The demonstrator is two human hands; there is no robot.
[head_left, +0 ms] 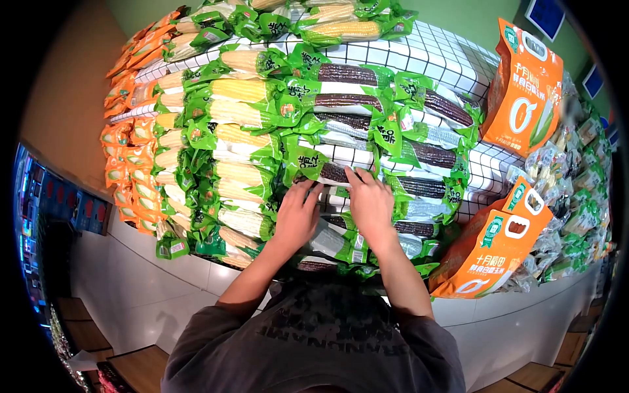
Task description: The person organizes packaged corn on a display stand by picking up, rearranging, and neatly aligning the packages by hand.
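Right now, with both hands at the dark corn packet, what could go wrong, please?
The packets beside the dark corn packet overlap, so moving it with the left hand and right hand might drag a neighbour.

The right forearm is near the front orange bag; swinging outward may bump it.

A lower packet lies close to the shirt; leaning in could push it.

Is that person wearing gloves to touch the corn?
No, the left hand and right hand at the dark corn are bare.
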